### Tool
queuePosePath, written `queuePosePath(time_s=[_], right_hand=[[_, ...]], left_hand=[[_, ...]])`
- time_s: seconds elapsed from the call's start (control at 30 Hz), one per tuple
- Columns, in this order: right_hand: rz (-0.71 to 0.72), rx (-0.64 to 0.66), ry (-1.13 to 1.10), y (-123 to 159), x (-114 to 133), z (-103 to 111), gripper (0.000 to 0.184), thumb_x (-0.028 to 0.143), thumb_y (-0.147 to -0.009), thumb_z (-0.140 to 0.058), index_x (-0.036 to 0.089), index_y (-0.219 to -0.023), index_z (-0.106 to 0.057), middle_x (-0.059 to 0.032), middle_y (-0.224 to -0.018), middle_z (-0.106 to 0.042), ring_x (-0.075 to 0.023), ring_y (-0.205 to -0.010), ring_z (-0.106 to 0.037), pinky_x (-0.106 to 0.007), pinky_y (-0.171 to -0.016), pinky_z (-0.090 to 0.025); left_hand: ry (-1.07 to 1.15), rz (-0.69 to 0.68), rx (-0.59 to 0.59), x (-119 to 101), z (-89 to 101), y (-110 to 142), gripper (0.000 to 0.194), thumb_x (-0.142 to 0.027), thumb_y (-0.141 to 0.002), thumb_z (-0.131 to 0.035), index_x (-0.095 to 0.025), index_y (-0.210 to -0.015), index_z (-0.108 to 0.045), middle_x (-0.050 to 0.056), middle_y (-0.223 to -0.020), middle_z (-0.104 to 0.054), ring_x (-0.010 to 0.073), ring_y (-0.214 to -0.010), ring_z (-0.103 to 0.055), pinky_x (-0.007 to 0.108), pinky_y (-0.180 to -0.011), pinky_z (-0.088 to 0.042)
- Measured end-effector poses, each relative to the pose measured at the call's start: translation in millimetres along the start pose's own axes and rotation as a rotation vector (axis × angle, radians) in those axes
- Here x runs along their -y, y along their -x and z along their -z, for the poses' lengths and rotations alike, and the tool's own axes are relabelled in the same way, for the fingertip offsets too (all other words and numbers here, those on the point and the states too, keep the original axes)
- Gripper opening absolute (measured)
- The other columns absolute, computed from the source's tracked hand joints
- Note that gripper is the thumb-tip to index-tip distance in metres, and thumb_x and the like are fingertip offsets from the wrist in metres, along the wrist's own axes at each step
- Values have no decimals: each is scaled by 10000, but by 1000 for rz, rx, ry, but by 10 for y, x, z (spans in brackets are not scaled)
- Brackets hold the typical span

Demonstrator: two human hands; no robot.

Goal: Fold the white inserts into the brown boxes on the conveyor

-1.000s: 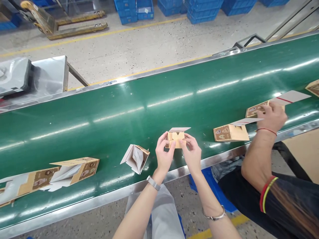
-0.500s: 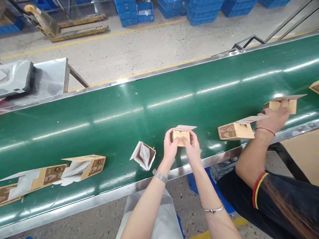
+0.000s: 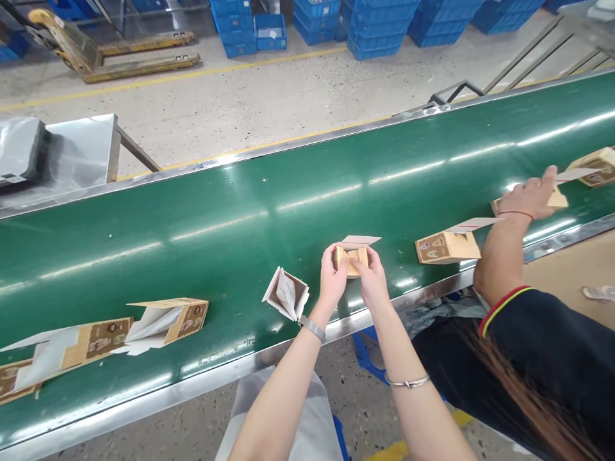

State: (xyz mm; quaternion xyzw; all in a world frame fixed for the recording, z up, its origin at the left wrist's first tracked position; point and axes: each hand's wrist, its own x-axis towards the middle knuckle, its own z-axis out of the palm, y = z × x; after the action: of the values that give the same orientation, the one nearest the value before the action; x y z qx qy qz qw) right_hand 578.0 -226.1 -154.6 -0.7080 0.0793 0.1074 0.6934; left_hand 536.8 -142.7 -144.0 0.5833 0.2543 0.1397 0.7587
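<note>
Between my two hands is a small brown cardboard box [image 3: 354,267] on the green belt, its white-lined lid flap [image 3: 359,241] standing up at the far side. My left hand [image 3: 332,274] grips its left side, and my right hand [image 3: 373,275] its right side. Both thumbs press on the small flaps at the top. Just left of my left wrist stands an open box [image 3: 287,294] with a white liner showing inside. To the right sits another box [image 3: 446,246] with its lid flap raised.
Several open boxes [image 3: 103,339] lie in a row on the belt [image 3: 216,256] at left. A co-worker's hand [image 3: 528,195] is over a box at right. Metal rails [image 3: 269,358] edge the belt. Blue crates [image 3: 379,29] and a yellow pallet jack [image 3: 91,57] stand beyond.
The small top flaps under my thumbs have shifted and look more folded in. The open box has come closer to my left wrist. The co-worker's hand has lifted to the box's far side.
</note>
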Motion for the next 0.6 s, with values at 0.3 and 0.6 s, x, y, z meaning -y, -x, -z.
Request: queuePosePath(time_s=[0.3,0.6], right_hand=[[255,-268,212,533,222,185,452,384,-872,-608,215,-1289,-568,-138,-1407,-570,-281,-1293,-547,-509,-1123,-407],[263,687,380,892,229,-211,673,237,-840,-649,259,-1486,-462,-91,-1523,-527,-286,-1419,-488,-497,-1158,-436]], left_hand=[[-305,-330,207,-405,275,1278,419,-190,-927,-618,-324,-1318,-547,73,-1342,-636,250,-1300,-597,435,-1119,-493],[-361,-151,-209,76,1092,1433,687,-349,-901,-683,-290,-1506,-363,121,-1638,-338,294,-1531,-331,481,-1240,-356]])
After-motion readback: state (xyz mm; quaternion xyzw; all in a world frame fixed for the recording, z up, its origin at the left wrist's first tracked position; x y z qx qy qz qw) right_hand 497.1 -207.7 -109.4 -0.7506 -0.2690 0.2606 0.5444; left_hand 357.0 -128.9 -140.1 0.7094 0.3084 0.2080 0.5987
